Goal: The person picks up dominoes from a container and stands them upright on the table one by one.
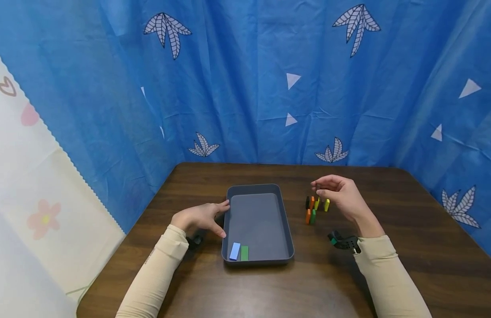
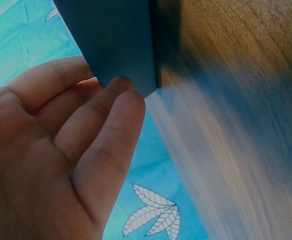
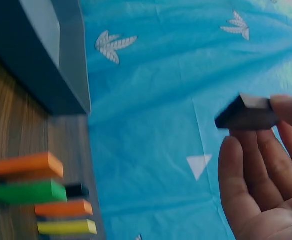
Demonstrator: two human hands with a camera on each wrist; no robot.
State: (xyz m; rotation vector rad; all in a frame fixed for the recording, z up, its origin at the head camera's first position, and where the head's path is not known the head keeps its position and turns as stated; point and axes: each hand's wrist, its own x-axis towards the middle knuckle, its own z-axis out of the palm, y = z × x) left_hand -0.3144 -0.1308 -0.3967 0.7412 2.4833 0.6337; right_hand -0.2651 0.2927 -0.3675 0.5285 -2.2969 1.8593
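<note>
My right hand (image 1: 345,198) is raised above the table, pinching a black block (image 3: 248,114) between thumb and fingers. Below it several small blocks stand on end: an orange block (image 1: 308,216) beside a green block (image 1: 313,216), and behind them a black one (image 1: 307,202), another orange and a yellow. A second yellow block (image 1: 326,205) stands a little to the right. My left hand (image 1: 201,218) rests with spread fingers against the left wall of a dark grey tray (image 1: 258,221). Inside the tray's near left corner lie a light blue block (image 1: 235,251) and a green one (image 1: 244,253).
The brown wooden table (image 1: 261,291) carries the tray near its middle, with the standing blocks to its right. A blue curtain (image 1: 245,88) hangs behind the far edge and along the right; a white cloth (image 1: 39,194) hangs at the left.
</note>
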